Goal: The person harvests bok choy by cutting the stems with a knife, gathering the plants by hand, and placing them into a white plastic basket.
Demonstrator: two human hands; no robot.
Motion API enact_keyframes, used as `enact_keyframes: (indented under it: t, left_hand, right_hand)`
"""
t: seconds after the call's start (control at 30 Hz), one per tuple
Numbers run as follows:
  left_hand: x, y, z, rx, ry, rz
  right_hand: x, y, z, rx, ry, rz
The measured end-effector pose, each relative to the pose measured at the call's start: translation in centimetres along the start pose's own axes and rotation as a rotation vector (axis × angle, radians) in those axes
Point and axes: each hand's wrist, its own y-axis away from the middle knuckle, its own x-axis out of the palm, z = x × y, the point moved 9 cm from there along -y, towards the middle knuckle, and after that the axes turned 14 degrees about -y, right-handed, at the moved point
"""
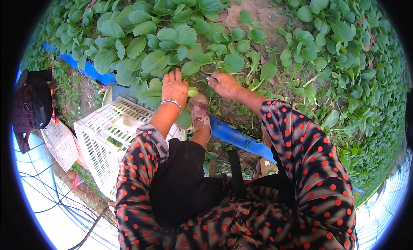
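Observation:
My left hand (pixel 174 88), with a silver bangle at the wrist, lies over a cut-looking leafy green (pixel 192 91); its pale stalks stick out to the right of the palm and its leaves to the left. My right hand (pixel 222 84) is closed around the handle of a small knife (pixel 206 77), whose metal blade points up and left among low stems. Broad-leaved greens (pixel 155 61) grow just beyond both hands. The blade's tip is partly hidden by leaves. My shoe (pixel 199 111) is on the soil just below the hands.
A white slatted plastic crate (pixel 96 146) stands at my left, beside a blue flat hose or strip (pixel 238 138) crossing the bed. Farther left are a black bag (pixel 41 99) and another white crate (pixel 61 143). Dense greens (pixel 342 27) grow on the right; bare soil (pixel 251 7) shows ahead.

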Motion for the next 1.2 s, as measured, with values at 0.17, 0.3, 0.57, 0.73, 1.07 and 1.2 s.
enact_keyframes:
  t: [0.17,0.3,0.57,0.73,1.07,1.2]
  left_hand:
    - [1.6,1.0,0.1,-0.022,0.040,-0.010]
    - [3.0,1.0,0.5,-0.032,0.050,0.095]
    - [3.0,2.0,1.2,-0.134,0.272,0.240]
    - [-1.2,0.7,-0.6,0.058,0.280,0.300]
    - [-4.7,-5.1,0.9,0.266,-0.186,0.302]
    - [-4.4,-7.0,1.9,0.232,-0.232,0.193]
  right_hand:
    - [1.3,-0.4,-0.6,-0.010,0.036,-0.071]
    - [2.1,-0.4,-0.7,0.033,0.092,-0.104]
    - [-0.4,3.1,0.3,-0.096,0.121,-0.132]
    - [-1.2,-0.4,5.1,-0.207,0.133,-0.261]
    - [-2.1,-2.5,5.9,-0.171,0.016,-0.270]
    - [-2.2,-4.2,5.2,-0.082,0.039,-0.269]
